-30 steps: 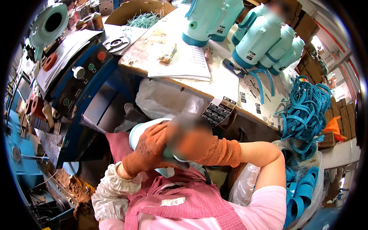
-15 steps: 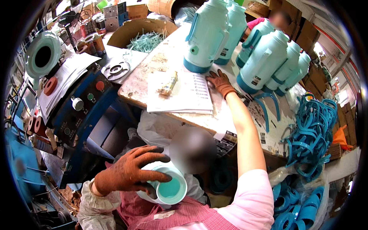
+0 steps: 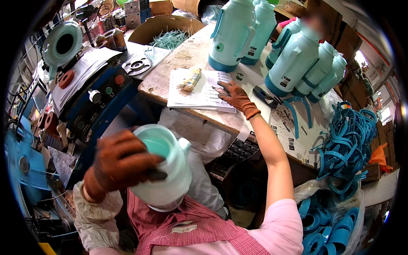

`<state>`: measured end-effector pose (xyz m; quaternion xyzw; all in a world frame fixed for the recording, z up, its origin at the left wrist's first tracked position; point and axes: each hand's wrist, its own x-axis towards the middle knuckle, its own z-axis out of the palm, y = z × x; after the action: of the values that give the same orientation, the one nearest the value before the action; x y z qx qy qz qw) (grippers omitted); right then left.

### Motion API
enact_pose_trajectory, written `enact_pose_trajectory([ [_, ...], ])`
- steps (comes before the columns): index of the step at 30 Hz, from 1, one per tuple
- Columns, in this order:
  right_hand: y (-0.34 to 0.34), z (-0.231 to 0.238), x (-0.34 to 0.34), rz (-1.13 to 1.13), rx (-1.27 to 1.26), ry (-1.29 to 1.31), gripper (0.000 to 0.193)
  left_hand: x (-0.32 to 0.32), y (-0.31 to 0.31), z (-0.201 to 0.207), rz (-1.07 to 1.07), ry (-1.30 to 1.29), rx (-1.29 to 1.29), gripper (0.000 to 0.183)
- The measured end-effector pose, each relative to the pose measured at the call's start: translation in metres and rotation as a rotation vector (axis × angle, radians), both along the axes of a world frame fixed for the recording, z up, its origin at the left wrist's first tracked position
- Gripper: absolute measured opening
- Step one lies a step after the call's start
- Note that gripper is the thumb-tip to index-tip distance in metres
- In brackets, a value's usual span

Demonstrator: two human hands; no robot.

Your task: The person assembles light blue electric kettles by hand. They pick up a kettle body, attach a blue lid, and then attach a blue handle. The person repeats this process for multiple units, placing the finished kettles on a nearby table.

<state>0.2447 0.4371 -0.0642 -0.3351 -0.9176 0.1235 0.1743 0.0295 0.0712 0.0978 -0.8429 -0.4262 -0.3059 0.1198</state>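
Note:
My left hand [image 3: 121, 163], in an orange-brown work glove and blurred by motion, is closed around the side of a mint-green thermos shell [image 3: 172, 178]. The shell is tilted over my lap, its open mouth facing up and a small handle stub on its right. On the table, my right hand [image 3: 238, 100], gloved too, lies with fingers stretched out over the right edge of a white label sheet [image 3: 204, 95]. A crumpled yellowish wrapped lump [image 3: 189, 80] rests on the paper. Behind it stands a mint-green thermos [image 3: 231, 36] with a teal base.
More thermoses [image 3: 293, 63] stand at the back right, before another person. Teal straps [image 3: 346, 144] hang in a tangle off the table's right end, above a bag of teal rings [image 3: 314, 223]. A control box [image 3: 91, 110] is at left; a carton [image 3: 140, 32] of clear strips stands behind.
My left hand has lifted the thermos shell up and leftward from my lap. My right hand has moved from beside the standing thermos onto the label sheet. The view has shifted slightly.

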Motion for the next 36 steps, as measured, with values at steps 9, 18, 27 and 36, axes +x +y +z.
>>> enact_pose_trajectory([
  [9, -0.003, 0.001, -0.028, -0.266, -0.129, -0.289, 0.062, -0.074, 0.046, -0.083, 0.812, -0.186, -0.473, 0.026],
  [18, -0.010, 0.005, -0.035, -0.152, 0.213, -0.470, 0.048, -0.073, 0.084, -0.158, 0.734, -0.324, -0.598, 0.035],
  [27, -0.266, 0.029, -0.022, 0.468, 0.100, 0.169, 0.047, -0.071, -0.062, -0.145, 0.258, -0.337, -0.461, 0.110],
  [36, -0.334, 0.007, -0.047, 0.334, 0.041, 0.096, 0.053, -0.061, -0.074, -0.198, 0.276, -0.433, -0.306, 0.117],
])
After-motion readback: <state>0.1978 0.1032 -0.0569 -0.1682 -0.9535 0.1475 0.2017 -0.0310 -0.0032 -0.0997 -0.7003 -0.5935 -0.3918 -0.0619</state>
